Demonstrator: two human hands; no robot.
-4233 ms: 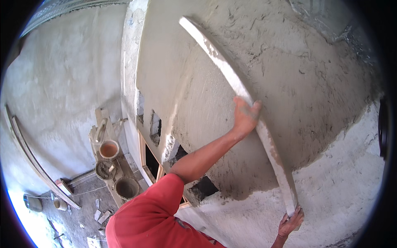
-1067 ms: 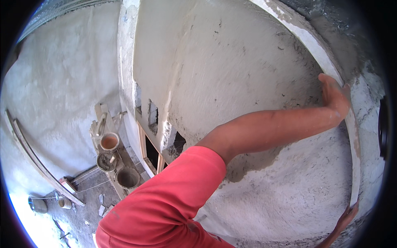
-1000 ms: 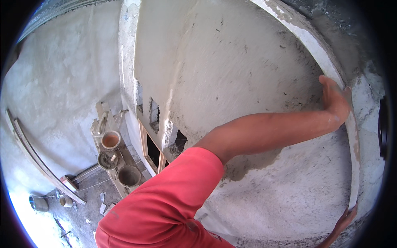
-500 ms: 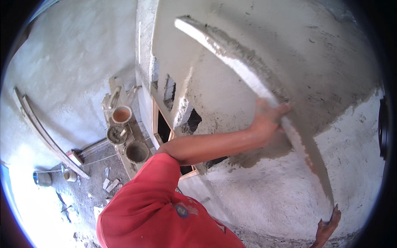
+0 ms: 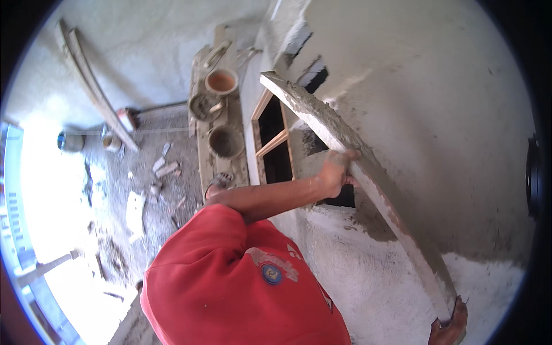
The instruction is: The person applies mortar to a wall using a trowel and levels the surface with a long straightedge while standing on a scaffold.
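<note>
Here, we held long straightedge (image 5: 368,178) slantwise against wet plastered wall (image 5: 448,115), mortar caking its edge. Left hand (image 5: 336,171) clasped its middle, fingers curled round; right hand (image 5: 449,329) gripped near lower end, steadying board flat on surface. Buckets (image 5: 225,141) stood far left below.

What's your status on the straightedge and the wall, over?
Left hand gripping long straightedge mid-length; right hand on its lower end. Straightedge pressed diagonally against wet plastered wall, mortar along its edge. Window opening beside upper end; nothing blocking.
</note>
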